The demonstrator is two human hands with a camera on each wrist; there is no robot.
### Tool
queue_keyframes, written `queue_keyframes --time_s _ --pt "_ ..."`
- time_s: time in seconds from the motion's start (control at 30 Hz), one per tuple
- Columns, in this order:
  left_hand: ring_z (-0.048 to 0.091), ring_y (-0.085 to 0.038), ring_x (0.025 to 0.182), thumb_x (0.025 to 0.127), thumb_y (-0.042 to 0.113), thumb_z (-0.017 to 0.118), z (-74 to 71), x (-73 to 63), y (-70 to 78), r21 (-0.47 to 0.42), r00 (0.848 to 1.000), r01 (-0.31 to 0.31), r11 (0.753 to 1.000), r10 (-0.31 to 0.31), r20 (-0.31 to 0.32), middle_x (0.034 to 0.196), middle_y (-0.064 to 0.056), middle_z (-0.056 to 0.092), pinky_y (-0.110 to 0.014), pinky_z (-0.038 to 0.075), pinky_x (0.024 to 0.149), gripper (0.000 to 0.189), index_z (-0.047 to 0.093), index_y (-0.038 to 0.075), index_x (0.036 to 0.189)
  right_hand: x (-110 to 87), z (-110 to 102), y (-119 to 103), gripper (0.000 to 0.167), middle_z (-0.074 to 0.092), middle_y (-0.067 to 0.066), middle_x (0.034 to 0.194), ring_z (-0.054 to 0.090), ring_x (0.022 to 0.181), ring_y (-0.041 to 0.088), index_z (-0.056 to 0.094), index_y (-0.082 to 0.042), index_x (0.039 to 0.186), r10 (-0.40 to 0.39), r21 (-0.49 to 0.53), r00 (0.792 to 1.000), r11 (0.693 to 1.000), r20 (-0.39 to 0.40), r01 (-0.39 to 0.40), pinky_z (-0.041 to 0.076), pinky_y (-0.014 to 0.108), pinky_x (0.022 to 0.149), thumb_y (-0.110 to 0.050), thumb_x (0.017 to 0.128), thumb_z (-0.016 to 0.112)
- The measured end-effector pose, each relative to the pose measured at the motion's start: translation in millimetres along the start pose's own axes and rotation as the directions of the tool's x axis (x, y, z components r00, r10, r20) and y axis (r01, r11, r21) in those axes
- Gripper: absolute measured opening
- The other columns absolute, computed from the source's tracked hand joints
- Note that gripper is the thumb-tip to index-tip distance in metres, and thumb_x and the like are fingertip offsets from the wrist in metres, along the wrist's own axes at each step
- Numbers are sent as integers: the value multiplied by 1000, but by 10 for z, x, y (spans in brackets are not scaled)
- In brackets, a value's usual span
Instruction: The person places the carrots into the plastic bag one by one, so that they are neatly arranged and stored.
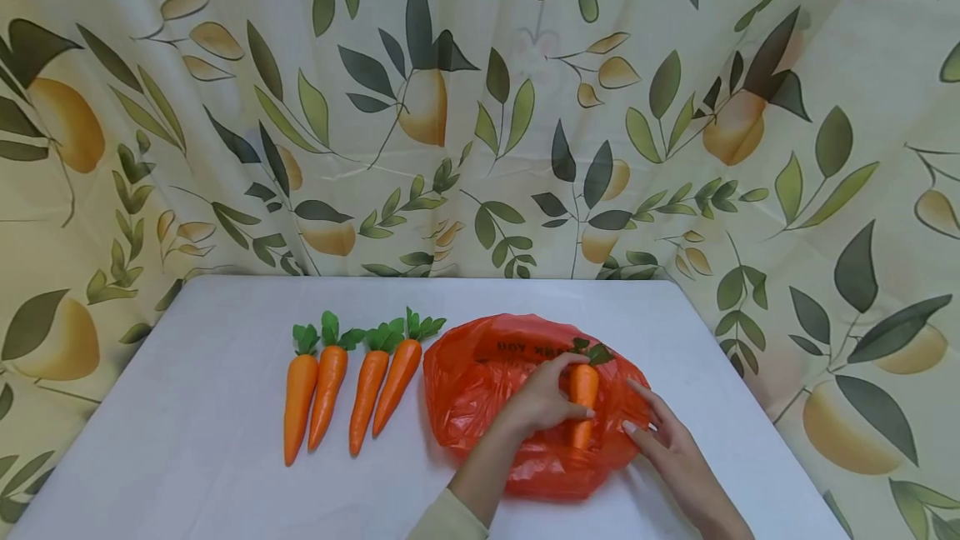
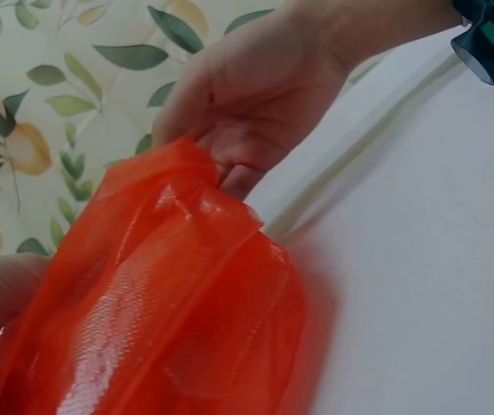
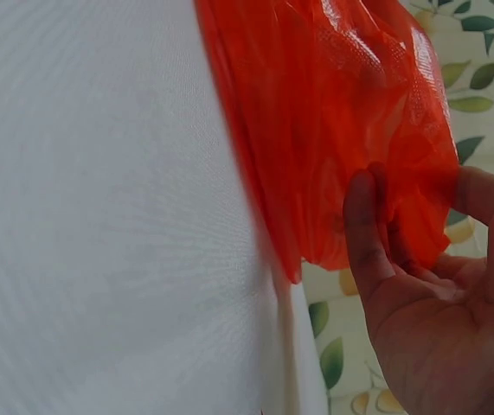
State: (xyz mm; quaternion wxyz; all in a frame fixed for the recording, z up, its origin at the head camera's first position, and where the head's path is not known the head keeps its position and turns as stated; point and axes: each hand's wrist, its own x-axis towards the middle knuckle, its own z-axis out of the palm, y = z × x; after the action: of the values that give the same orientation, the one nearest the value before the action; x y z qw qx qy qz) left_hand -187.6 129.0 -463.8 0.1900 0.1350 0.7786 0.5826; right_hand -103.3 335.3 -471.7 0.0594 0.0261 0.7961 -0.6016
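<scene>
A red plastic bag (image 1: 480,407) lies on the white table with its mouth spread. My left hand (image 1: 551,394) grips an orange carrot with green leaves (image 1: 583,386) at the bag's mouth, leaf end away from me. The carrot's lower tip is partly covered by red film. On the bag's right side, my right hand (image 1: 667,436) pinches the rim between thumb and fingers; in the right wrist view, its fingertips (image 3: 363,199) show against the film. The left wrist view has my left hand (image 2: 0,320) at its edge, mostly behind the bag; the carrot is hidden there.
Several more carrots (image 1: 300,398) lie side by side on the table (image 1: 217,407), left of the bag, leaves toward the back. A curtain with a fruit and leaf print (image 1: 465,215) hangs behind the table and along its sides. A dark strapped device (image 2: 489,39) sits on my right wrist.
</scene>
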Motion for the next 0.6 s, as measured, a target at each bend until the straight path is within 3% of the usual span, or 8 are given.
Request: queue_keyframes --time_s 0.17,0.27,0.37,0.43,0.6 --pt "58 -20 95 81 2 87 73 59 -63 -27 1000 7 1000 -7 -15 117 4 54 -36 60 78 65 62 30 134 11 -4 -10 65 20 20 167 50 129 7 28 -17 162 39 -5 999 999 -9 -39 54 32 95 -30 107 60" --pt "59 -20 100 81 3 88 106 73 -118 -35 999 1 999 -3 -34 120 5 54 -35 60 80 66 64 32 135 17 -3 -5 66 21 19 167 44 138 25 28 -17 162 65 -10 998 998 -14 -66 54 33 95 -32 106 60" --pt "58 -21 109 81 4 88 125 80 -156 -33 999 -31 999 29 -44 124 4 54 -36 60 83 68 65 31 138 17 -3 1 66 22 18 167 40 141 34 28 -19 162 64 -12 998 998 -12 -64 54 34 95 -32 106 61" --pt "57 -21 109 81 4 88 128 81 -165 -29 998 -47 998 45 -44 123 4 53 -34 60 81 69 65 32 140 16 -2 4 65 23 19 167 44 139 31 29 -19 162 48 -11 999 999 -11 -48 55 34 95 -30 106 61" --pt "56 -20 100 81 5 89 103 71 -142 -5 999 -46 999 46 -26 118 2 51 -31 59 76 69 66 35 138 5 -4 9 64 24 20 166 57 123 7 31 -20 161 19 -3 1000 1000 -16 -19 56 34 92 -26 106 62"
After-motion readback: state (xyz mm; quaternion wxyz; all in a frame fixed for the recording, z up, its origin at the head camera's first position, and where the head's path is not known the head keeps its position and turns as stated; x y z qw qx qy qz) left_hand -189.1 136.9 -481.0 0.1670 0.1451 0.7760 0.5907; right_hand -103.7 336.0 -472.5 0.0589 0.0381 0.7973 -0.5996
